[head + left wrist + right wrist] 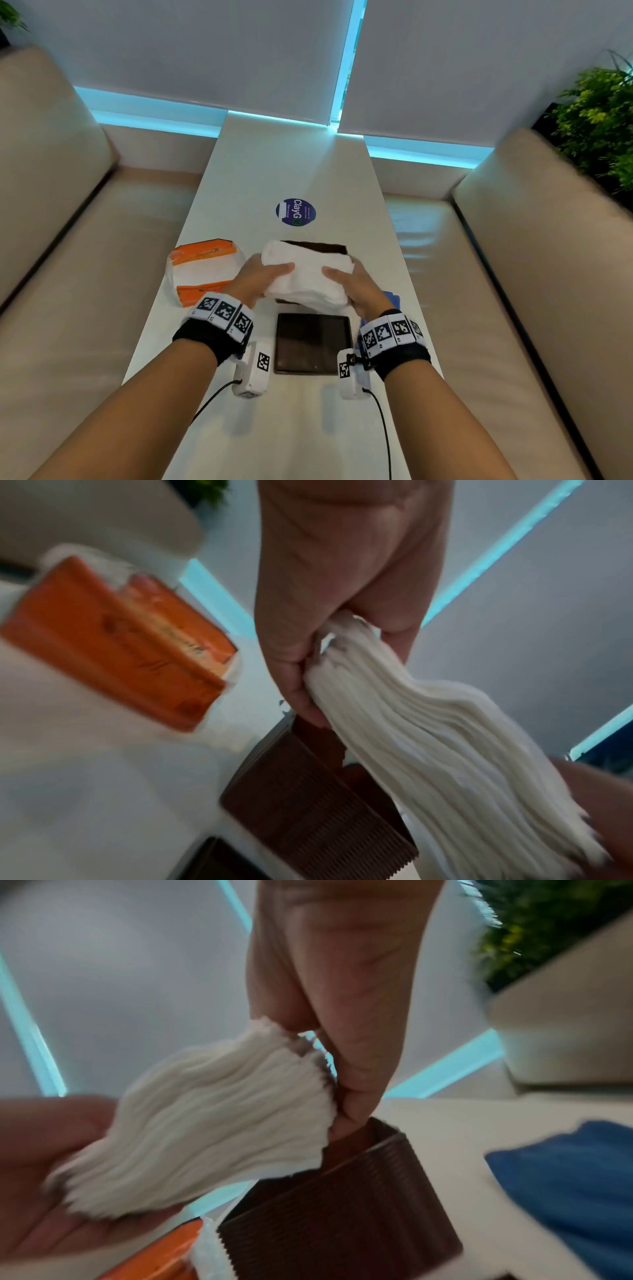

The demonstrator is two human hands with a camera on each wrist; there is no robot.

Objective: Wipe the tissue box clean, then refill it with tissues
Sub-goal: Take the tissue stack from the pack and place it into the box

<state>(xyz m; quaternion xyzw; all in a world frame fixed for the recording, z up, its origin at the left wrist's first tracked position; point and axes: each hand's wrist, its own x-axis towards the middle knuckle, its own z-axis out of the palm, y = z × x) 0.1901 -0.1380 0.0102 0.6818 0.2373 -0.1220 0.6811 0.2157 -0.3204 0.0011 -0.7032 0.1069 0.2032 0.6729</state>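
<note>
While the white table [239, 164] carries an orange tissue pack [202, 270] and a dark lid [313, 342], the brown tissue box [342, 1218] sits under a tissue stack [305, 274], gripped at either end by the left hand [265, 277] and right hand [356, 291].

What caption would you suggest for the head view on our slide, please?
Both hands hold a white tissue stack above the open brown tissue box.
</note>
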